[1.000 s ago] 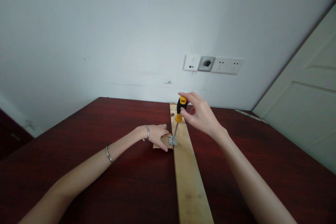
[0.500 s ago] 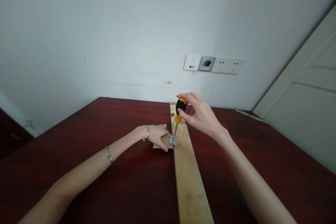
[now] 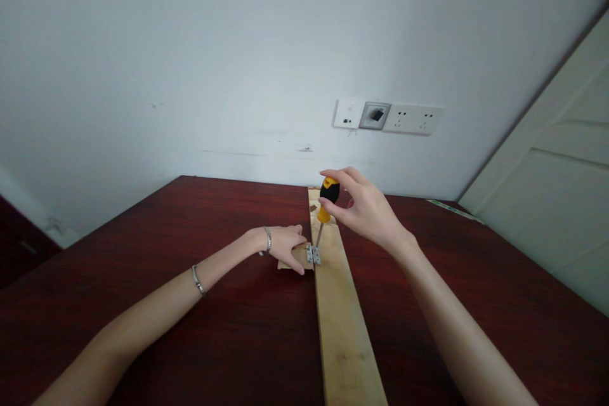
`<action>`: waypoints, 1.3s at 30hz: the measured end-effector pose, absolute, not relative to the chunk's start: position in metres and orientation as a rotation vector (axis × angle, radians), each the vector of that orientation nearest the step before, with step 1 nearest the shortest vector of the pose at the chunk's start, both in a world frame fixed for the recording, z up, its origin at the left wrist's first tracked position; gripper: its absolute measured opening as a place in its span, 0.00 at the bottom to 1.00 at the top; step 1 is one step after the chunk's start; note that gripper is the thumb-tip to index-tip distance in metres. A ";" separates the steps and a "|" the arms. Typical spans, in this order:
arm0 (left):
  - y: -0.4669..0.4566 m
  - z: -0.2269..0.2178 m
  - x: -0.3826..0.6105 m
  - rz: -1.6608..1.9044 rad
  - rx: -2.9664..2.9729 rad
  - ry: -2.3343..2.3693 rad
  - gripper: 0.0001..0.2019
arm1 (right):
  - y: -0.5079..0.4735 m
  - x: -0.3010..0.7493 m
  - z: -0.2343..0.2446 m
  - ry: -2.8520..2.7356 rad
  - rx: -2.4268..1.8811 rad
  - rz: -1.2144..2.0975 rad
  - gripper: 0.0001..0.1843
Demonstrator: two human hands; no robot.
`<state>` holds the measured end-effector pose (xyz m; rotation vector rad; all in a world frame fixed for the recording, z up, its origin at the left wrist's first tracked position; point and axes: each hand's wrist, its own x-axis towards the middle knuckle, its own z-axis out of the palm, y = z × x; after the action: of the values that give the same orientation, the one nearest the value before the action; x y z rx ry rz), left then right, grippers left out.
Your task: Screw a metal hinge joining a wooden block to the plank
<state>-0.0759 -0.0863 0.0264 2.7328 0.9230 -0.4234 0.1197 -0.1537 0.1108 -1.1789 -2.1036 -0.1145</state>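
A yellow-and-black screwdriver point(image 3: 329, 192) stands nearly upright, its handle pinched between the thumb and fingers of my right hand point(image 3: 364, 209). Its shaft runs down to the right leaf of a silver hinge point(image 3: 313, 255). That leaf lies on a long pale wooden board point(image 3: 340, 317), while the other lies on a small wooden piece point(image 3: 292, 264) to the left. Flat over the small piece rests my left hand point(image 3: 285, 247), thumb and fingers spread, covering much of it. Whether the tip sits in a screw is too small to tell.
Everything lies on a dark red wooden table point(image 3: 228, 342) against a white wall. Wall sockets point(image 3: 412, 119) are above its far edge. A thin strip point(image 3: 454, 210) lies at the far right corner, near a pale panelled door point(image 3: 561, 196).
The screwdriver's handle has turned slightly in my right hand, with its yellow and black parts facing differently. My left hand, the hinge and both wooden pieces stay where they were.
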 end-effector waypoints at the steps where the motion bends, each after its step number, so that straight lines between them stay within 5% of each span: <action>1: -0.086 0.026 -0.076 -0.425 2.730 0.925 0.39 | -0.153 0.120 0.110 -2.094 -1.193 -0.125 0.21; 9: -0.086 0.026 -0.076 -0.421 2.739 0.920 0.39 | -0.149 0.121 0.108 -2.083 -1.124 -0.074 0.28; 16: -0.086 0.025 -0.076 -0.409 2.751 0.897 0.37 | -0.149 0.121 0.109 -2.043 -1.143 -0.116 0.19; 21: -0.087 0.026 -0.076 -0.417 2.753 0.884 0.37 | -0.150 0.120 0.109 -2.075 -1.129 -0.064 0.26; 39: -0.086 0.026 -0.077 -0.397 2.737 0.878 0.36 | -0.148 0.120 0.109 -2.023 -1.113 -0.107 0.18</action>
<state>-0.0766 -0.0864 0.0259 2.7374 0.8778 -0.3970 0.1204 -0.1476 0.1086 -1.1126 -2.0234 -0.1066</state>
